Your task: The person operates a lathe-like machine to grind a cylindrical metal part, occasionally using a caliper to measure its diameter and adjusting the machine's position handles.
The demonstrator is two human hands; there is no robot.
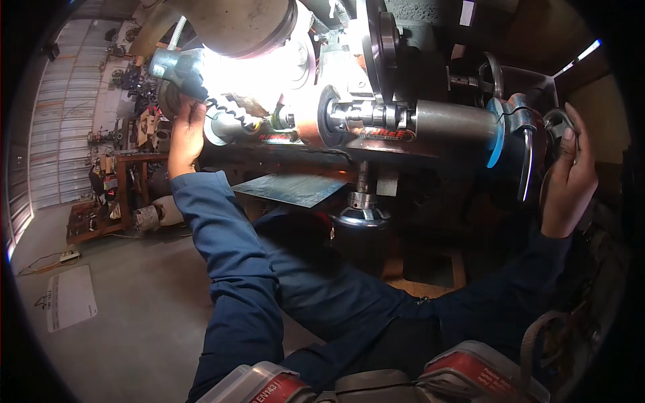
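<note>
My left hand (186,138) is raised to the left end of a grinding machine. Its fingers are pressed together just under a grey work lamp (180,69) and beside a metal cylinder (224,129); what they grip is hidden. A black segmented coolant hose (232,109) curves next to the fingertips. At the right end, my right hand (571,176) lies against a small handwheel (555,125), fingers and thumb stretched out. Between the hands, a lobed shaft like a camshaft (373,114) runs horizontally from a round dark-faced part (330,115) toward a grey cylinder (457,123).
A clamp lever (526,164) hangs down beside a blue curved guard (497,134). Below the machine are a flat metal sheet (292,188) and a larger handwheel (361,216). A shelf of parts (121,185) stands at left. Respirator filters (463,369) show at the lower edge.
</note>
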